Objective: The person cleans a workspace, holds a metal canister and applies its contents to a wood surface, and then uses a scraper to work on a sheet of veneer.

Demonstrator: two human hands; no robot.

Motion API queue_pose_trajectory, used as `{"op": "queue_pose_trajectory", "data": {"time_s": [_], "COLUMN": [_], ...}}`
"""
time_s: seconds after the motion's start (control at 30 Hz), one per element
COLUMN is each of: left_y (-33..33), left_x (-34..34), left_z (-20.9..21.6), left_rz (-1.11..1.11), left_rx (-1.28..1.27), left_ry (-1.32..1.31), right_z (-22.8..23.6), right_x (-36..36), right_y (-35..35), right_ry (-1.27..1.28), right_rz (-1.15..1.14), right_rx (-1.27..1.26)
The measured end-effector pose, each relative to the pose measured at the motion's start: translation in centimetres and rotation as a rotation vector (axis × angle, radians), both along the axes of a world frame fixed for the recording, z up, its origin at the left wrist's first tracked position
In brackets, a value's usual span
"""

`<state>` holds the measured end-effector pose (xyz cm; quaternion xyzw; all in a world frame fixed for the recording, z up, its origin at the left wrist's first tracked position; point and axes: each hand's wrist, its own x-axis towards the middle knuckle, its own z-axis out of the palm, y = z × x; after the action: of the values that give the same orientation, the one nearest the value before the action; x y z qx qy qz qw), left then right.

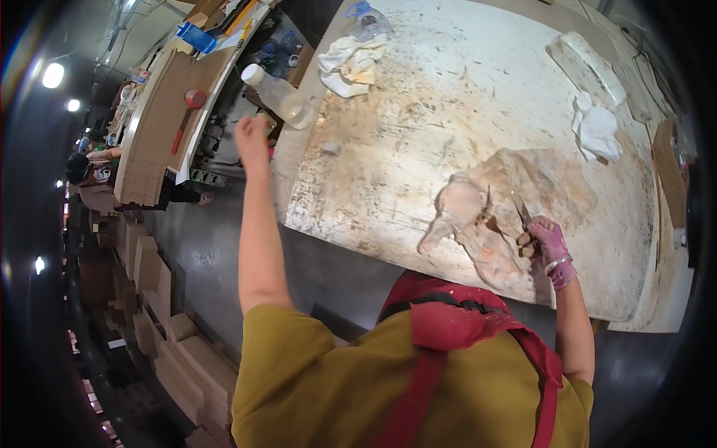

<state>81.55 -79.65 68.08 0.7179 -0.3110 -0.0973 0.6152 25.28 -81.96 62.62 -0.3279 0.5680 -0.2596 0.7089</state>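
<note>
My right hand (547, 248), in a stained pink glove, grips a small pointed metal tool (524, 214) at the near part of the table. Its handle is mostly hidden by my fingers, so I cannot tell whether it is a knife or scissors. Beside and under that hand spreads a limp, pale, hide-like piece (489, 246) with a dark gap in its middle. My bare left hand (254, 138) is raised off the table's left edge, its fingers curled together and slightly blurred. Anything between them is too small to make out. Near it lies a tilted clear plastic bottle (282, 101) with a white cap.
The stained white table (396, 149) carries a crumpled yellowish cloth (352, 66), a clear jug (368, 24), a white cloth (596, 127) and a plastic-wrapped bundle (588, 69). Leftward stands a cardboard-topped bench (160, 123) with a red-handled tool (179, 131); another person (97, 175) is beyond.
</note>
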Motion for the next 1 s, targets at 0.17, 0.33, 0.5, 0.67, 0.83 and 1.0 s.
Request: {"op": "queue_pose_trajectory", "data": {"time_s": [0.17,0.33,0.5,0.67,0.83,1.0], "left_y": [-4.9,-6.4,-7.7,-5.4,-0.3,0.5], "left_x": [3.4,2.5,2.6,-0.3,-8.7,-19.9], "left_z": [-4.1,-5.9,-5.4,-2.8,2.8,2.6], "left_rz": [-0.024,-0.037,-0.141,-0.041,-0.431,-0.822], "left_rx": [-0.028,0.060,0.115,0.080,-0.086,0.093], "left_ry": [-0.018,-0.186,-0.109,-0.183,-0.086,-0.252], "right_z": [-0.1,-0.7,-0.4,0.7,1.2,6.5], "right_x": [1.1,1.5,0.2,1.3,0.6,0.6], "right_y": [0.6,0.7,0.9,-0.1,1.4,3.6], "right_ry": [0.110,0.253,0.202,0.195,0.648,0.824], "right_rz": [-0.026,0.022,-0.001,0.066,0.370,0.446], "right_rx": [-0.028,-0.103,-0.097,-0.122,-0.663,-0.574]}}
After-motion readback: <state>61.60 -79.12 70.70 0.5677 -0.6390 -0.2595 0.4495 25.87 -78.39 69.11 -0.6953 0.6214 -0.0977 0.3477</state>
